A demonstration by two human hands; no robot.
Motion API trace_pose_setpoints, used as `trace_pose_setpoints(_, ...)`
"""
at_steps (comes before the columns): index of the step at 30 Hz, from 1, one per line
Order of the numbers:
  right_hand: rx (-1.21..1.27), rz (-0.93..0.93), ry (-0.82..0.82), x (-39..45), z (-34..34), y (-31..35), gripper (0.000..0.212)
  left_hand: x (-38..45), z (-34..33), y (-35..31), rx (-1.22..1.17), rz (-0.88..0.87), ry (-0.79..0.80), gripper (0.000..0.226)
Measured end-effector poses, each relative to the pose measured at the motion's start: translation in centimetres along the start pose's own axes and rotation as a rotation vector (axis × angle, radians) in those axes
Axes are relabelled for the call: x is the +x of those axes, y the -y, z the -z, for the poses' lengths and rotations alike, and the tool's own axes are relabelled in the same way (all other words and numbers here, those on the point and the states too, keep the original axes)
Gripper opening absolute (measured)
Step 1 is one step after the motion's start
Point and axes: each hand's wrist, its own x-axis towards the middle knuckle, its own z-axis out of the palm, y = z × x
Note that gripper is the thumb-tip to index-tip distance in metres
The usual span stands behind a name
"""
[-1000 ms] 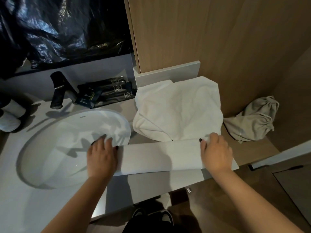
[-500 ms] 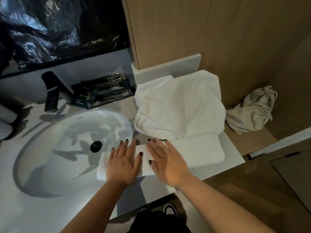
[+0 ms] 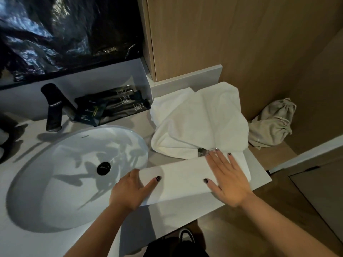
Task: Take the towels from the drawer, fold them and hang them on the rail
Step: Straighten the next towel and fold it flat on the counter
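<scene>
Two hands: both on the folded white cloth strip (image 3: 181,180), lower centre
left hand (image 3: 130,190): pinches its left end
right hand (image 3: 228,179): flat, pressing its right end
long axis: left-right

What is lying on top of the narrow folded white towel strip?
The flat right hand rests on the strip; the left thumb pinches its left end. The loose white towel pile overlaps its far edge, hiding the strip there.
</scene>
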Motion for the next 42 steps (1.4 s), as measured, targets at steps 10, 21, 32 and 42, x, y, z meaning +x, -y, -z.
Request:
trace_pose_setpoints(10,0.569,-0.261,-0.424,-0.2,-0.7,2.0,0.044,1.8,1.0,1.4,-0.230,0.006,0.169,0.088)
trace_pose_setpoints(21,0.268,-0.537,-0.048,2.1,0.2,2.8,0.070,2.9,0.8,2.4,-0.472,0.074,0.226,0.077)
trace_pose_setpoints(32,0.737,-1.152,-0.228,1.3,3.1,1.7,0.087,2.1,-0.1,2.5,-0.173,-0.207,-0.163,0.057)
trace_pose_setpoints(42,1.159,-1.092,0.008,-2.4,12.2,1.3,0.054,0.5,2.4,0.9,0.116,-0.536,-0.132,0.054)
